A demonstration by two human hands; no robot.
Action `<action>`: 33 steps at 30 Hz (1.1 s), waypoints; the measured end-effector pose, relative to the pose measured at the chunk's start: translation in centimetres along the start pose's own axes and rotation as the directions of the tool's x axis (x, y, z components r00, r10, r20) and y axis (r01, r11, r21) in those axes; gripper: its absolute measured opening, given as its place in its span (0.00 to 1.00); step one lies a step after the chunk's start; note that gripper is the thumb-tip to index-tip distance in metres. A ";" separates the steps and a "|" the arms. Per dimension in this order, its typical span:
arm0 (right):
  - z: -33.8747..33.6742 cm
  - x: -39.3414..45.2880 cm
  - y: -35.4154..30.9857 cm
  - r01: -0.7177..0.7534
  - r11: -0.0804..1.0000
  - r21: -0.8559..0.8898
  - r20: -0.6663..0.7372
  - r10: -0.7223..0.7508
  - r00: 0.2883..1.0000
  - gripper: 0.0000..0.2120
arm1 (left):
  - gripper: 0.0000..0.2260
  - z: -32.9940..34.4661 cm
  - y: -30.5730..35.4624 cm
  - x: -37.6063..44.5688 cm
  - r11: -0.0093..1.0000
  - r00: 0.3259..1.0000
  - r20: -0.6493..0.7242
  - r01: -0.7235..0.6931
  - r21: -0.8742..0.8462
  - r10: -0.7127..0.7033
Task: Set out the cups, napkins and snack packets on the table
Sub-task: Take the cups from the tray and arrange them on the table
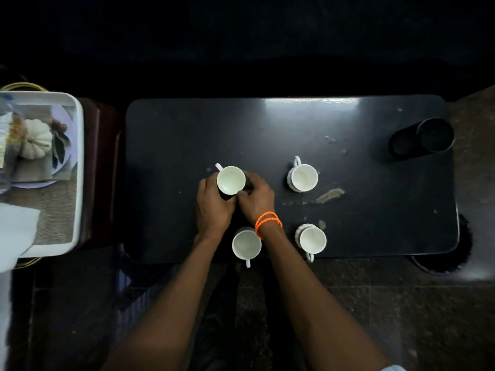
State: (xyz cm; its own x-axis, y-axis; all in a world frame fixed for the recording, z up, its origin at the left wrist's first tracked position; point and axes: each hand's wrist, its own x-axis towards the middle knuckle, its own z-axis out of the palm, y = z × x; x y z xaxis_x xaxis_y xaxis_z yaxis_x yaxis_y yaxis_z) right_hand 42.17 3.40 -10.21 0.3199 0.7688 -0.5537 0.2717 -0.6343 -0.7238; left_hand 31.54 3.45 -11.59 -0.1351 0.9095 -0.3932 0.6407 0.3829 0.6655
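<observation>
Two white cups stand upright at the near edge of the dark table (166,145): the near-left cup (246,245) and the near-right cup (312,240). Beyond them, the left hand (213,203) and right hand (255,198) both grasp the held cup (231,180). The far-right cup (304,178) stands apart. A white tray (77,145) sits left, off the table.

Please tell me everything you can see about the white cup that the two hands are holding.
The cup is white, glossy like ceramic, and looks empty inside. It is upright, its round mouth facing the camera, and a thin loop handle points away to the far left. It is at the far-left corner of four similar cups on the dark table. The left hand and right hand clasp its sides; whether its base touches the table is hidden.
</observation>
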 end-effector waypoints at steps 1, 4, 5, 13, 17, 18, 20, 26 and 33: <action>0.1 0.0 0.0 -0.026 0.999 0.028 -0.020 0.026 0.999 0.21 | 0.25 -0.1 0.0 0.4 1.000 1.000 0.001 -0.027 -0.006 0.027; 0.2 0.0 0.1 -0.080 0.991 0.111 -0.049 0.085 0.995 0.20 | 0.26 -0.4 0.3 1.4 0.993 0.992 0.041 -0.120 -0.014 0.121; 0.1 -0.1 0.2 -0.087 0.987 0.134 -0.058 0.096 0.994 0.19 | 0.26 -0.4 0.4 1.7 0.990 0.989 0.059 -0.137 -0.011 0.138; -0.8 -0.2 0.8 -0.019 0.991 0.134 -0.121 0.036 0.992 0.19 | 0.34 -0.2 0.1 2.2 0.992 0.986 0.115 -0.126 0.018 0.123; -4.1 -0.7 1.9 0.225 0.958 -0.181 -0.495 -0.286 0.820 0.15 | 0.41 0.2 0.1 1.9 0.990 0.988 0.067 -0.140 -0.007 0.140; -5.3 -0.6 2.3 0.208 0.942 -0.265 -0.550 -0.325 0.769 0.16 | 0.41 0.2 0.3 1.9 0.989 0.987 0.048 -0.151 -0.009 0.151; -7.5 0.0 3.2 0.072 0.922 -0.381 -0.590 -0.302 0.749 0.22 | 0.40 0.3 0.5 1.8 0.986 0.986 0.026 -0.166 -0.014 0.167; -9.6 2.1 6.1 0.012 0.965 -0.262 -0.383 -0.115 0.916 0.32 | 0.38 0.5 0.9 2.0 0.982 0.981 0.035 -0.189 0.008 0.189; -9.2 2.6 6.9 0.024 0.977 -0.214 -0.461 -0.122 0.879 0.26 | 0.36 0.5 0.8 1.9 0.977 0.977 0.032 -0.211 0.030 0.210</action>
State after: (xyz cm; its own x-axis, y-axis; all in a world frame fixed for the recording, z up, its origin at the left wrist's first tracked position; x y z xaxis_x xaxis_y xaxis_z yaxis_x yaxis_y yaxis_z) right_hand 53.26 0.24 -12.85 0.6667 0.7157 -0.2081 0.4668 -0.6186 -0.6320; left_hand 32.19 5.40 -12.09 0.0269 0.9640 -0.2647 0.6768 0.1773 0.7145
